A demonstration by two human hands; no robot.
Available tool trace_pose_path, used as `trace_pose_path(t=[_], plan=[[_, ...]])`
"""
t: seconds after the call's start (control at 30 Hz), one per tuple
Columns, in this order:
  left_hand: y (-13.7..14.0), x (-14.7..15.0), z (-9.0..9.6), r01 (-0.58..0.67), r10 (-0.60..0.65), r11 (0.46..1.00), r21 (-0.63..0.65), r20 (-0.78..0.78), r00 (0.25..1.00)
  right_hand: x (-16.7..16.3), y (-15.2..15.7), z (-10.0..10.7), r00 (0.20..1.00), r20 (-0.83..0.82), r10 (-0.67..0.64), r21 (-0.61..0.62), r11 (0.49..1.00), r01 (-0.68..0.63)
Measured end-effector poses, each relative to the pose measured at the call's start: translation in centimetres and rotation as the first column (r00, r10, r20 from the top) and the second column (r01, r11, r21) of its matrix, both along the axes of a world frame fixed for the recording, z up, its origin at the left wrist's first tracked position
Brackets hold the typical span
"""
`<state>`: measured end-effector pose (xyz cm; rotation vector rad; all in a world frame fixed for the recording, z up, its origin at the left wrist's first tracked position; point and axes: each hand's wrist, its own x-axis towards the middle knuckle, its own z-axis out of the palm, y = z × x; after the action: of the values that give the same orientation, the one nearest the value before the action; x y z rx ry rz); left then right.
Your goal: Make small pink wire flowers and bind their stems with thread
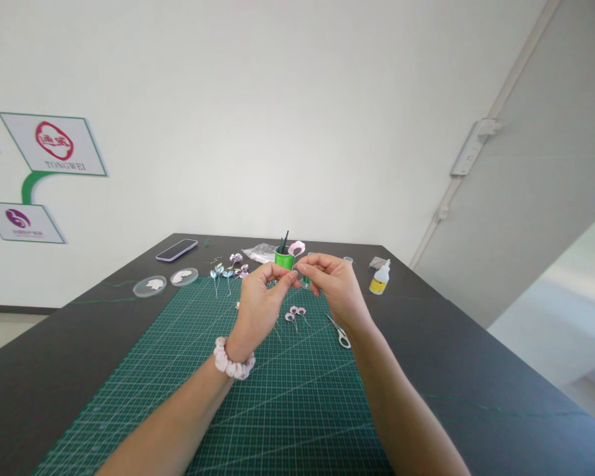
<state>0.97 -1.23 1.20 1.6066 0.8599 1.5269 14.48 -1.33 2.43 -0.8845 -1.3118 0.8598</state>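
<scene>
My left hand [262, 297] and my right hand [336, 284] meet above the cutting mat, fingertips pinched close together. Between them a pink craft flower [296, 248] stands up, its thin wire stem running down into the pinched fingers. The fingers partly hide the stem, and the exact grip of each is hard to see. Below the hands, several small pink wire-stemmed petals [296, 312] lie on the green cutting mat [277, 410]. White-handled scissors [344, 338] rest just right of them, beneath my right forearm.
Blue wire-stemmed petals [219, 272] and purple flowers [241, 271] lie at the mat's far left. Beyond are two clear dishes with white pieces [149, 286], a phone [177, 250], a plastic bag [260, 253] and a green tub [283, 259]. A glue bottle [379, 278] stands right.
</scene>
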Motion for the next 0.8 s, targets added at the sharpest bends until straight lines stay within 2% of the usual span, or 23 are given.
trace_pose_path(t=[0.8], plan=[[-0.03, 0.12, -0.06, 0.019, -0.019, 1.000, -0.005, 0.006, 1.000, 0.02, -0.08, 0.06, 1.000, 0.008, -0.009, 0.006, 1.000, 0.009]])
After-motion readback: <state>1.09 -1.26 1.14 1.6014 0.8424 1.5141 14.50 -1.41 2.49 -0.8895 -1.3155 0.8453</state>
